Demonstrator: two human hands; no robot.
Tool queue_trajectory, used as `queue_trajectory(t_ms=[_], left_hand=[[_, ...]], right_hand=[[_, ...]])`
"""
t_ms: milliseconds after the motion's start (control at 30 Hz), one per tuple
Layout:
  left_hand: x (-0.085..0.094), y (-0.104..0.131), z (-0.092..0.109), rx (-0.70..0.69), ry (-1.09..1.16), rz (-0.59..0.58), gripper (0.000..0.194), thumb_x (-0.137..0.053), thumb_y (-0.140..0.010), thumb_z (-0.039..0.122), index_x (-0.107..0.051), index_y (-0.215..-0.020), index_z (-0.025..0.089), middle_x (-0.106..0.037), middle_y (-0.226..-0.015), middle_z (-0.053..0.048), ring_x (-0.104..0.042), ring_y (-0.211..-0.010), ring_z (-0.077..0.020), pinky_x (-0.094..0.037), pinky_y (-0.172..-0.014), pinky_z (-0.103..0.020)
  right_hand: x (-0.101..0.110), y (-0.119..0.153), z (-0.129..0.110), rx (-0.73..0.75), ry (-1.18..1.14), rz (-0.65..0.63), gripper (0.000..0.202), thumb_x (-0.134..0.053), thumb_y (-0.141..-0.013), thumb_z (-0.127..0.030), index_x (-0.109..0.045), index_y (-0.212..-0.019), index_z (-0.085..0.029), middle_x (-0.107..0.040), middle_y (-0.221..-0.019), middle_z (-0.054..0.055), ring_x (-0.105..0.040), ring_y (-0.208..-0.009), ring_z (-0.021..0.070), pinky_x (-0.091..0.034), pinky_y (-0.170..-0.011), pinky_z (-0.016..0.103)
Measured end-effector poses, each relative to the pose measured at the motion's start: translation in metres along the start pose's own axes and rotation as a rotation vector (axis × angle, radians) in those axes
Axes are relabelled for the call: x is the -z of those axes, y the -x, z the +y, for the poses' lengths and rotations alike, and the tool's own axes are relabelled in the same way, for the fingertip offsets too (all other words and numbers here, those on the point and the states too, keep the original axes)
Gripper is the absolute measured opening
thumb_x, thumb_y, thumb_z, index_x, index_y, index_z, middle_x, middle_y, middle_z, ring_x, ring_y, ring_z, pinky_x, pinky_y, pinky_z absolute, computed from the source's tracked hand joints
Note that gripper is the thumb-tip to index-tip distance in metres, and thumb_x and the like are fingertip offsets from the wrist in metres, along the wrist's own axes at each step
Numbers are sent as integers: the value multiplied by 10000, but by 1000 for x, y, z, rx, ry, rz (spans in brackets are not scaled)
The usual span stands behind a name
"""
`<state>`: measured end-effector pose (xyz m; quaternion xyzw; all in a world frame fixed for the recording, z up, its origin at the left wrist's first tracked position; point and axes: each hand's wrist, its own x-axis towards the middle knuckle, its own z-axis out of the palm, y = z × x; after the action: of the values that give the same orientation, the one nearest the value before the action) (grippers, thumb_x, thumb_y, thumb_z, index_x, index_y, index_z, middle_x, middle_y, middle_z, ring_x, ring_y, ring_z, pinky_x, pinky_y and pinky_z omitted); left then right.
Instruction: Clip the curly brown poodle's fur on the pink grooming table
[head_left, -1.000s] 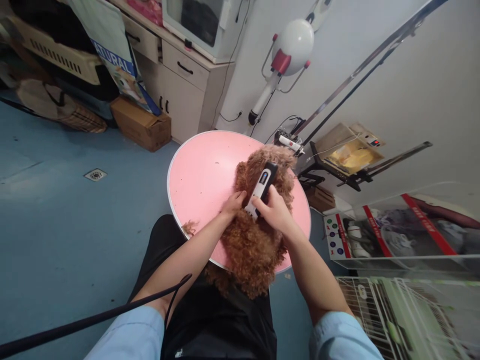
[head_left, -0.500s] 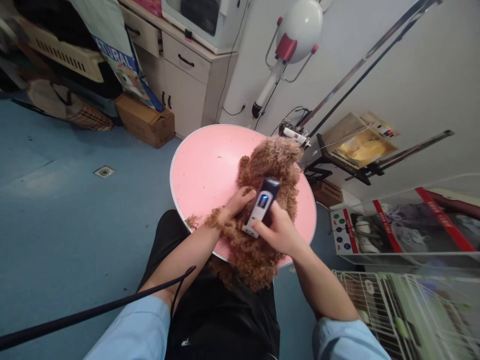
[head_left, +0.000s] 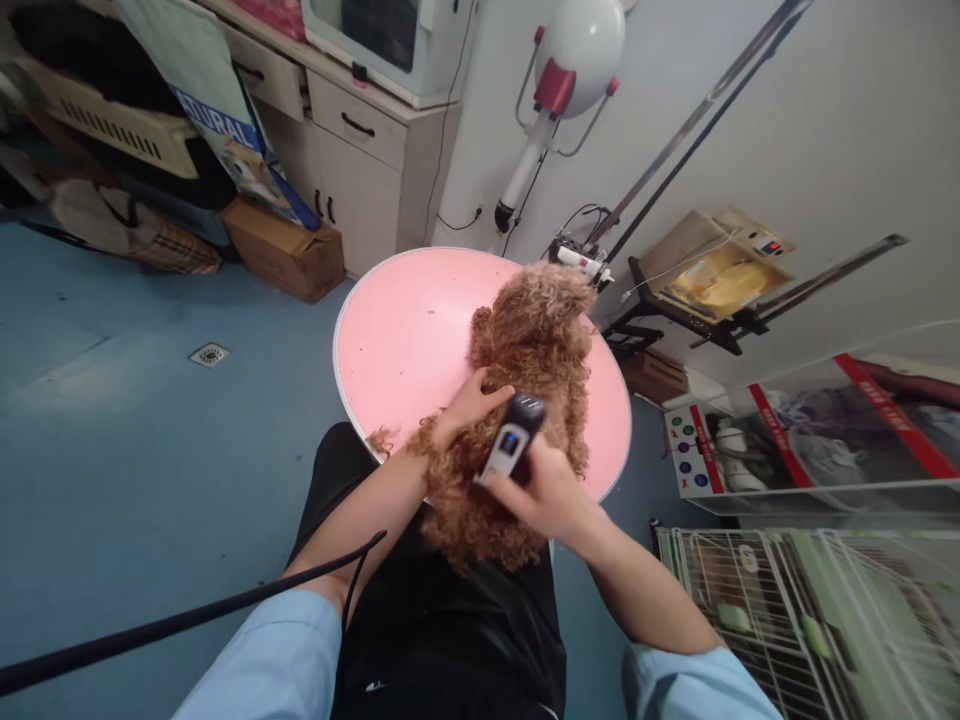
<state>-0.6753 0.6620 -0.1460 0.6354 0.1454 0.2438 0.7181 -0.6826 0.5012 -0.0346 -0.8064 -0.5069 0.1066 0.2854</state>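
A small dog with curly brown fur [head_left: 536, 335] stands on a round pink table [head_left: 397, 330], its head toward the far side. My left hand [head_left: 469, 402] rests on the dog's left flank, fingers pressed into the fur. My right hand [head_left: 544, 492] grips a black and white electric clipper [head_left: 511, 440] held over the dog's back near the rump, blade end pointing away from me. A loose tuft of cut fur [head_left: 381, 440] lies at the table's near edge.
A black cord [head_left: 187, 620] crosses my left forearm. Cabinets [head_left: 352, 150], a cardboard box [head_left: 281, 250] and a floor drain [head_left: 209, 354] are to the left. A dryer [head_left: 562, 80] and a grooming arm stand behind the table; a wire cage [head_left: 795, 620] is at right.
My right hand has drawn the clipper back along the dog's spine toward me, from near the neck to the rump. My left hand stayed on the dog's side.
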Motion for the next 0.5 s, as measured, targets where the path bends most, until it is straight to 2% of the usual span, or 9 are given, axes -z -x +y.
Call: queue_trajectory(t_ms=[100,133,200,333,367,433,500], left_hand=[[2,-2,-3,-40,-34,-23,476,-659,-785,412,-569,-1153,124,-640,-1206,-129,-603,-1076,-235,-458,-953,-353],[2,-3,-4,-36,-42,-18,485,-654,-786,419,-566,-1157,119,-636,-1213,-131,-604,-1077,-233,-457,-951,-351],[3,-5,-5,-28,-51,-1,474,-646,-790,412,-569,-1153,116,-634,-1220,-132,-605,-1080,-226,-452,-955,-344],[4,-7,-5,-48,-89,28,422,-638,-795,381,-587,-1109,104,-647,-1188,-149,-605,-1073,-234,-443,-964,-360],[4,-7,-5,-55,-98,32,412,-632,-797,381,-590,-1097,102,-651,-1176,-150,-607,-1063,-236,-446,-958,-363],[4,-6,-4,-67,-97,32,407,-623,-799,395,-596,-1084,107,-652,-1168,-141,-609,-1052,-231,-449,-950,-355],[3,-6,-5,-76,-70,25,418,-616,-799,413,-597,-1089,112,-649,-1176,-132,-606,-1060,-223,-447,-956,-346]], right_hand=[[15,-17,15,-84,-12,410,302,-597,-802,-424,-483,-1002,-228,-634,-807,49,-603,-680,222,-481,-606,344],[15,-21,19,-95,-1,462,311,-590,-805,-426,-482,-1016,-225,-638,-836,61,-608,-710,233,-490,-623,358],[7,-18,19,-81,28,376,322,-599,-797,-426,-488,-1020,-223,-641,-816,61,-606,-684,233,-495,-608,362],[-25,17,7,101,33,-1,223,-619,-792,-383,-547,-939,-231,-646,-730,41,-611,-611,214,-505,-585,347],[-28,25,5,142,5,-39,203,-618,-795,-373,-565,-931,-233,-660,-744,48,-627,-628,221,-516,-598,353],[-25,31,7,149,-66,46,212,-606,-804,-362,-594,-970,-231,-695,-829,76,-663,-717,249,-540,-661,383],[-18,27,11,69,-95,248,245,-601,-807,-368,-611,-1005,-223,-709,-893,102,-677,-786,274,-547,-716,415]])
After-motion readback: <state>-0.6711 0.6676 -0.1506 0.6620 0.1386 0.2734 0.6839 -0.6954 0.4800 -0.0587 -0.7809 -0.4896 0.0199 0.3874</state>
